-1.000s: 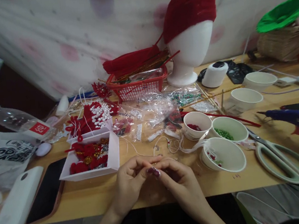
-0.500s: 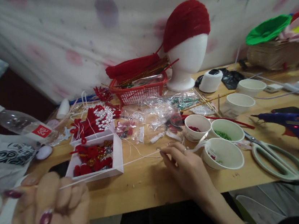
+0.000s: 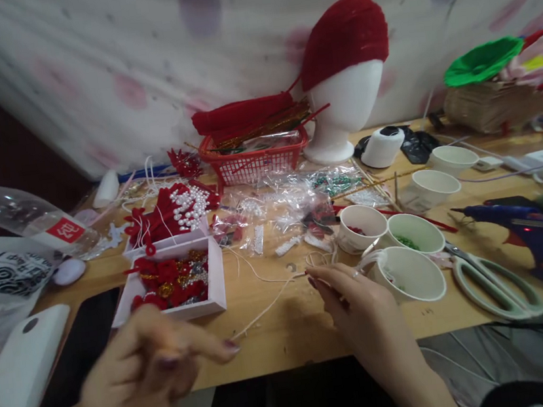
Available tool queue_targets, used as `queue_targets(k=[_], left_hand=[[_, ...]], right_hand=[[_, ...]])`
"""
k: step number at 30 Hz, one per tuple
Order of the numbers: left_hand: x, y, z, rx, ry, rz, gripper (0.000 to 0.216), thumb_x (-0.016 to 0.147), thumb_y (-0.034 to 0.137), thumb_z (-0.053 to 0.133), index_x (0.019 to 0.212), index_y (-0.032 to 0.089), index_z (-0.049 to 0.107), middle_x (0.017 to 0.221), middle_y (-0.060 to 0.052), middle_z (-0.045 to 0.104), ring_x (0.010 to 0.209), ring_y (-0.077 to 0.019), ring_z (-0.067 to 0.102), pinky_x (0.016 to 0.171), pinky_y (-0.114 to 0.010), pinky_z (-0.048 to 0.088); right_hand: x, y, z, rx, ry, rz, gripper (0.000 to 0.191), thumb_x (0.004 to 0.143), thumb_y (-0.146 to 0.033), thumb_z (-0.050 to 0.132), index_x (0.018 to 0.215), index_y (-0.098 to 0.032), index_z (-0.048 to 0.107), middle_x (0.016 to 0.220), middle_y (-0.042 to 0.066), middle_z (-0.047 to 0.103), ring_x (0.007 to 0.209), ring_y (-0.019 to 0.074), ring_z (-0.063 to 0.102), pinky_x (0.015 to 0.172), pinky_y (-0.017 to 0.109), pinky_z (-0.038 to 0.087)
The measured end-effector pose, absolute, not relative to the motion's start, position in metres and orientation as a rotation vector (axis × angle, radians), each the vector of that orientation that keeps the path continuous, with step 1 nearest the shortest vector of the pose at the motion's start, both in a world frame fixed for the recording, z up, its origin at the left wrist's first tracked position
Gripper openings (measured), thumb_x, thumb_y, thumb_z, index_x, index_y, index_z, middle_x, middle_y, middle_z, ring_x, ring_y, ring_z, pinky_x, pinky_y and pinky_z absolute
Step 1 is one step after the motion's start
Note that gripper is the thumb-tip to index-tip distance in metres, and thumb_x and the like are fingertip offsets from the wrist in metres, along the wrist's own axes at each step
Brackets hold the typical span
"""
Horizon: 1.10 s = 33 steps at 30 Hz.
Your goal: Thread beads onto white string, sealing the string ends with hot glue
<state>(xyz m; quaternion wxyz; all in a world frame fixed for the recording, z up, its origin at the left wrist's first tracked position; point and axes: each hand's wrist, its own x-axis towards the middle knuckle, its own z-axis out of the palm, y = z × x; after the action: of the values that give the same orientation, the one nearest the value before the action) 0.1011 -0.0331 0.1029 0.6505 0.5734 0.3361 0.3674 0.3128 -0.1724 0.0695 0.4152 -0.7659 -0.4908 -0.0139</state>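
Observation:
My left hand [image 3: 144, 377] is raised close to the camera at lower left, blurred, its fingers pinched on the end of a thin white cord [image 3: 264, 307]. The cord runs slack up and right across the wooden table [image 3: 280, 351] to my right hand [image 3: 358, 305], which pinches its other end by the nearest paper cup [image 3: 411, 274]. That cup holds a few red and green beads. Just left of the cord stands a white tray [image 3: 175, 284] of red and gold trimmings.
Two more cups, with red beads [image 3: 359, 227] and green beads [image 3: 414, 233], stand behind the near one. Scissors [image 3: 496, 285] and a blue glue gun [image 3: 527, 231] lie at right. A red basket [image 3: 254, 156], foam head with red cap [image 3: 345, 75], water bottle [image 3: 26, 217] and phone [image 3: 79, 349] surround the work.
My left hand, which had pulled the cord taut far to the left, has come back toward the middle, so the cord now sags. The right hand stays by the cups.

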Motion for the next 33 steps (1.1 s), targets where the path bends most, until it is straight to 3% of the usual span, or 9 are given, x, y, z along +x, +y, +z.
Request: queue_targets(k=[2,5,8,10,17,25,31,33], left_hand=[[0.123,-0.046,0.110,1.373,0.806,0.772,0.039,0.067,0.055,0.080,0.063,0.022,0.060,0.071,-0.001,0.078,0.034,-0.0034,0.039,0.036,-0.016,0.031],[0.141,-0.052,0.106,1.525,0.714,0.671,0.027,0.075,0.044,0.078,0.066,0.021,0.067,0.086,-0.007,0.080,0.062,-0.0142,0.069,0.053,-0.019,0.049],[0.151,-0.049,0.097,1.614,0.600,0.576,0.015,0.079,0.032,0.076,0.069,0.021,0.073,0.095,-0.009,0.080,0.086,-0.0239,0.075,0.070,-0.027,0.058],[0.156,-0.049,0.093,1.605,0.585,0.541,0.011,0.078,0.029,0.077,0.069,0.022,0.075,0.094,-0.009,0.080,0.087,-0.0250,0.076,0.074,-0.029,0.058],[0.167,-0.050,0.087,1.452,0.593,0.448,0.009,0.075,0.026,0.080,0.068,0.022,0.077,0.086,-0.011,0.079,0.091,-0.0274,0.075,0.079,-0.030,0.058],[0.177,-0.047,0.079,1.338,0.590,0.394,0.011,0.076,0.030,0.079,0.068,0.022,0.076,0.086,-0.009,0.079,0.091,-0.0253,0.075,0.088,-0.033,0.056],[0.180,-0.049,0.079,1.339,0.589,0.355,0.012,0.075,0.028,0.080,0.068,0.019,0.076,0.082,-0.009,0.079,0.084,-0.0218,0.074,0.084,-0.029,0.056],[0.184,-0.049,0.079,1.255,0.622,0.352,0.013,0.074,0.027,0.081,0.068,0.017,0.074,0.081,-0.009,0.079,0.063,-0.0129,0.069,0.067,-0.020,0.057]], right_hand=[[0.304,-0.183,0.070,-1.908,-1.165,0.105,0.019,0.094,-0.016,0.053,0.105,-0.018,0.068,0.096,0.007,0.074,0.078,0.0203,0.072,0.065,0.029,0.056],[0.289,-0.196,0.075,-1.769,-1.092,0.270,0.016,0.094,-0.022,0.057,0.106,-0.023,0.068,0.095,0.004,0.075,0.078,0.0173,0.072,0.063,0.025,0.058],[0.275,-0.198,0.077,-1.569,-1.104,0.401,0.025,0.092,-0.026,0.062,0.116,-0.030,0.065,0.109,0.002,0.074,0.098,0.0183,0.071,0.083,0.027,0.058],[0.270,-0.193,0.075,-1.479,-1.080,0.476,0.025,0.089,-0.024,0.066,0.113,-0.032,0.067,0.106,0.000,0.076,0.097,0.0172,0.071,0.086,0.026,0.057],[0.274,-0.172,0.066,-1.248,-0.805,0.711,0.007,0.085,-0.017,0.068,0.081,-0.023,0.070,0.080,-0.001,0.075,0.073,0.0131,0.071,0.067,0.019,0.056],[0.284,-0.170,0.065,-1.236,-0.877,0.660,0.015,0.085,-0.013,0.065,0.092,-0.022,0.075,0.089,0.003,0.074,0.085,0.0150,0.068,0.076,0.023,0.053],[0.290,-0.169,0.063,-1.242,-0.887,0.603,0.017,0.086,-0.011,0.064,0.085,-0.023,0.076,0.081,0.002,0.074,0.078,0.0145,0.069,0.070,0.022,0.053],[0.291,-0.169,0.062,-1.242,-0.875,0.574,0.017,0.085,-0.010,0.064,0.084,-0.023,0.076,0.080,0.001,0.074,0.076,0.0146,0.069,0.071,0.023,0.053]])
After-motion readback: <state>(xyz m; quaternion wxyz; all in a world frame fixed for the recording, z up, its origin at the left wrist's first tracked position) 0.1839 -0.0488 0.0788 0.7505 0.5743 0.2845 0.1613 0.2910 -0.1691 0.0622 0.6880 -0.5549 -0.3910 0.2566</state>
